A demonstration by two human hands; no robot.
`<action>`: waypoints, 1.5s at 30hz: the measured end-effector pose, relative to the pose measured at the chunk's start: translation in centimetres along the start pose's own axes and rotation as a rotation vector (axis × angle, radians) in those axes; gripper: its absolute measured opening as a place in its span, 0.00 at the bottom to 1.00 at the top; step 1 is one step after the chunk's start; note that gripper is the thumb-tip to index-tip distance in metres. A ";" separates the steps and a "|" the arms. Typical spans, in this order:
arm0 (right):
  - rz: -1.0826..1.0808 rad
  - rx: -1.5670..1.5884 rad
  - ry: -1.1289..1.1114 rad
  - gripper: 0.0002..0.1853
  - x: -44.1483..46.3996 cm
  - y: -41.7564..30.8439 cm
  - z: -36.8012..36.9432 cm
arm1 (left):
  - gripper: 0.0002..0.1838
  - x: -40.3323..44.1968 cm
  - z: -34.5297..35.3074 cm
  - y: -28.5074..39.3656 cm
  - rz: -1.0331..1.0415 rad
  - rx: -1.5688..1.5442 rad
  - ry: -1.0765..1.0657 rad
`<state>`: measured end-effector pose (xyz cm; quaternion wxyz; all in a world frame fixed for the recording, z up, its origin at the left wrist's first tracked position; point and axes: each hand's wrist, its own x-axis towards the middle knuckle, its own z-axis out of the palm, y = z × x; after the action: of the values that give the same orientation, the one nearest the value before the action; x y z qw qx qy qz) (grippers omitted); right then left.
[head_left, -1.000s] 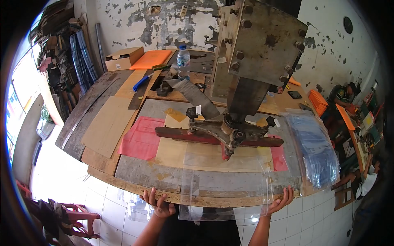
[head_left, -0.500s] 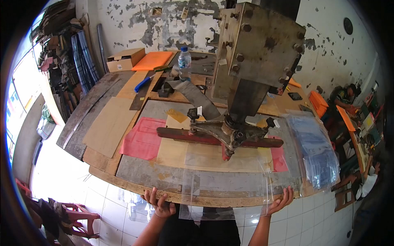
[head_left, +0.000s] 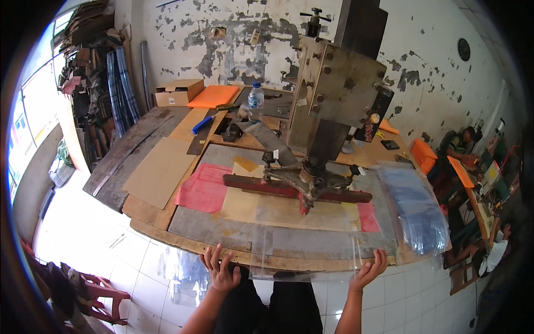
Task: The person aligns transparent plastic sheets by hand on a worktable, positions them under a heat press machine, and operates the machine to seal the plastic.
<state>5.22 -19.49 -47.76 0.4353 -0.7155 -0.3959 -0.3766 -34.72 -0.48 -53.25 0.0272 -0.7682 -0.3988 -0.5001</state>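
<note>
A clear plastic sheet (head_left: 303,245) lies over the front edge of the work table, partly under the machine's long red bar (head_left: 334,195). My left hand (head_left: 221,268) rests at the wooden front edge, left of the sheet, its fingers spread. At the sheet's right side, my right hand (head_left: 370,270) is by the same edge with fingers apart and raised. Beneath the bar lie a yellowish sheet (head_left: 278,214) and pink-red pieces (head_left: 203,189). The bar hangs from a bolted metal press head (head_left: 347,83).
A stack of clear plastic (head_left: 414,206) lies on the right. Behind are a water bottle (head_left: 256,103), a blue-handled tool (head_left: 203,123), orange sheets (head_left: 216,96) and a cardboard box (head_left: 179,93). A person (head_left: 463,143) sits at the far right; a red stool (head_left: 100,295) stands lower left.
The view has tilted up, showing more of the press top. The clear sheet's front end hangs less far over the edge. My left hand's fingers are more spread and raised.
</note>
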 end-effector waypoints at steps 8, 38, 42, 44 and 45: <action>0.028 0.051 -0.121 0.22 1.0 -1.5 -2.3 | 0.33 1.9 -3.4 1.9 -0.056 -0.032 -0.140; 0.448 0.253 -0.921 0.17 14.8 -2.5 8.6 | 0.29 0.9 -2.3 0.9 -0.056 -0.055 -0.105; 0.491 0.420 -0.849 0.13 14.4 -2.0 8.8 | 0.28 0.9 -2.2 1.0 -0.040 -0.040 -0.091; 0.539 0.458 -0.797 0.12 14.2 -2.8 8.1 | 0.27 1.1 -2.4 1.1 -0.043 -0.039 -0.102; 0.585 0.495 -0.747 0.12 14.4 -3.6 7.4 | 0.27 1.1 -2.6 1.2 -0.049 -0.038 -0.112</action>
<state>9.23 -8.15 -36.34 0.5074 -0.7572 -0.3848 0.1453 -35.67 -1.80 -50.63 -0.0218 -0.7854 -0.4087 -0.4644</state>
